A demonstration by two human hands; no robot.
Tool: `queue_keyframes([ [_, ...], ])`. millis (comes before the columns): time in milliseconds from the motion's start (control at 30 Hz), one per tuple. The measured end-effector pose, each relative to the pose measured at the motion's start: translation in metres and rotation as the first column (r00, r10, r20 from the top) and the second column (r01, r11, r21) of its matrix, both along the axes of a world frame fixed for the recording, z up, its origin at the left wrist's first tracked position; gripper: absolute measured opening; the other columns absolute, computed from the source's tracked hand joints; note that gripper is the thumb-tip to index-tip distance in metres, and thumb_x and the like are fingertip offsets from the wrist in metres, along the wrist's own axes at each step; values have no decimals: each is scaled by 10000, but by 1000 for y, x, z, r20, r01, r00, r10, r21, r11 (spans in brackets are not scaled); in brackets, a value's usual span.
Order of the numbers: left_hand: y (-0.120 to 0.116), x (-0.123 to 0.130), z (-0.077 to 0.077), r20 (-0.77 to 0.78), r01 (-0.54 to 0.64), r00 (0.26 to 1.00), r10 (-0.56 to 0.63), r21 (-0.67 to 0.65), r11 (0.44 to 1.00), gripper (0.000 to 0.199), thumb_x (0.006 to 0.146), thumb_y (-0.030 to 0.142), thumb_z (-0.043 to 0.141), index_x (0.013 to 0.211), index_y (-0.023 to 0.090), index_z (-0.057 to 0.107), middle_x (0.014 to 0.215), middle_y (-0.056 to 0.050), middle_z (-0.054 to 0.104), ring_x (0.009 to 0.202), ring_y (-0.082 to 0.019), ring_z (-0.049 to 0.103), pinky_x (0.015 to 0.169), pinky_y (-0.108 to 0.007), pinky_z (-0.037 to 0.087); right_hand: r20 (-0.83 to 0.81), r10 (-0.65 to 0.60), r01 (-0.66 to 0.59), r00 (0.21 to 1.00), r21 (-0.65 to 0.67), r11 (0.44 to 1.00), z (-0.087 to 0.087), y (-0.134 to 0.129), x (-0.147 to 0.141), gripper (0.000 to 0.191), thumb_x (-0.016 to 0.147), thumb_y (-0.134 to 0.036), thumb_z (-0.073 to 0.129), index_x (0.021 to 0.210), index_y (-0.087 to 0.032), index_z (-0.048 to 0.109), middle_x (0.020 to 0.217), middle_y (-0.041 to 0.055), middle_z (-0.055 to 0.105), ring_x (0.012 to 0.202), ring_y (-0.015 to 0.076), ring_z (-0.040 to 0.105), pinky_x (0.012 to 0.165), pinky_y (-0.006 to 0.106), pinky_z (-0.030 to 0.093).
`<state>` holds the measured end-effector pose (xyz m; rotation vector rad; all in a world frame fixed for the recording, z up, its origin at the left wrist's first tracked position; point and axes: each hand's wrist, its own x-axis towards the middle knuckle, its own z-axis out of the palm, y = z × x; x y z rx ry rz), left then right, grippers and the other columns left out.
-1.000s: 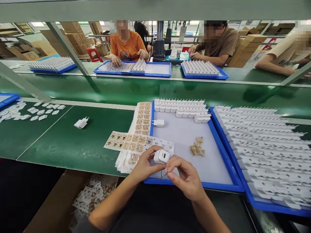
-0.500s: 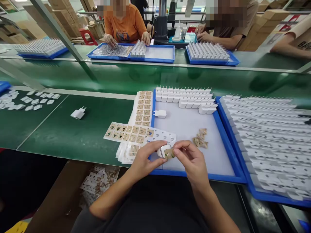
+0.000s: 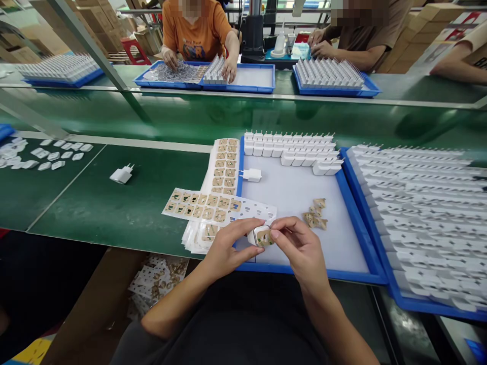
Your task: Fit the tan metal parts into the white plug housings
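Observation:
My left hand [image 3: 228, 247] grips a white charger [image 3: 251, 237] between thumb and fingers, over the near edge of the blue-rimmed tray [image 3: 352, 218]. My right hand [image 3: 300, 248] pinches the right side of a tan sticker [image 3: 265, 236], which lies against the charger's face. Just left of the hands a sticker sheet [image 3: 207, 206] rests on a stack of sheets [image 3: 224, 165]. Crumpled tan pieces [image 3: 315, 215] lie in the tray. Behind them are a lone charger [image 3: 251, 175] on its side and rows of upright chargers [image 3: 289, 147].
A full tray of chargers [image 3: 426, 223] stands at the right. One charger [image 3: 122, 174] and white pieces [image 3: 57, 154] lie on the green table [image 3: 144, 213] to the left. Below is a box of scraps [image 3: 160, 279]. People work across the bench.
The tan sticker now lies flatter and more squarely over the charger's face. My hands have barely moved. Across the bench, a person's hand has moved lower beside the small chargers.

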<state>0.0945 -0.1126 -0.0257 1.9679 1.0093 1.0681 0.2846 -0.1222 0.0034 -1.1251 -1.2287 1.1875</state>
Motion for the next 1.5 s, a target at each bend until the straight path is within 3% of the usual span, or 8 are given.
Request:
queue_keyframes([
  [500,0,3,3,-17,-9,1000,9,26,1000,432,912,338,704,1325,236,625,1245,-107,726,1151,-253,694,1006,-392,564,57,-71,69,996,46,997,1,-2,-5,68,870,-271,746,883,-245,685,859,-8,689,833,153,681,799,281,575],
  [933,0,2,3,-41,-18,999,22,81,997,433,916,324,702,1333,242,619,1237,-107,730,1150,-254,695,1006,-402,569,242,-142,115,960,123,986,0,-5,-11,66,901,-280,710,896,-238,660,829,5,677,748,165,667,712,320,574],
  [1100,-1,4,1,-33,-49,998,53,112,993,428,913,347,707,1322,239,637,1222,-113,737,1141,-264,701,990,-412,578,307,-183,112,934,235,966,1,-6,-16,40,920,-231,674,901,-238,640,824,1,653,716,149,636,684,310,582],
  [1267,-4,4,1,26,-79,997,76,135,988,430,900,317,728,1316,250,640,1225,-106,738,1147,-255,702,980,-390,584,333,-251,162,909,272,949,-1,-3,-13,109,899,-240,693,989,-248,631,905,23,598,795,168,608,609,275,580],
  [1333,-5,4,2,63,-96,994,88,133,987,448,889,301,743,1323,265,633,1240,-95,734,1158,-247,700,990,-384,581,263,-196,145,945,201,969,-2,-1,-9,144,904,-277,688,1035,-259,633,951,34,574,841,176,603,599,260,579],
  [1433,-5,5,1,119,-97,989,82,123,988,442,886,293,748,1314,277,638,1264,-85,727,1177,-243,696,1011,-387,579,108,30,-41,994,97,994,-4,-1,-5,246,875,-303,724,1106,-284,640,1021,39,589,946,192,618,709,280,597],
  [1500,-6,6,-1,162,-93,984,77,91,991,420,897,304,736,1306,269,646,1280,-92,721,1185,-249,695,1020,-399,582,38,117,-120,992,86,989,-6,-3,-7,330,829,-296,775,1136,-304,653,1106,46,595,1037,210,613,786,302,595],
])
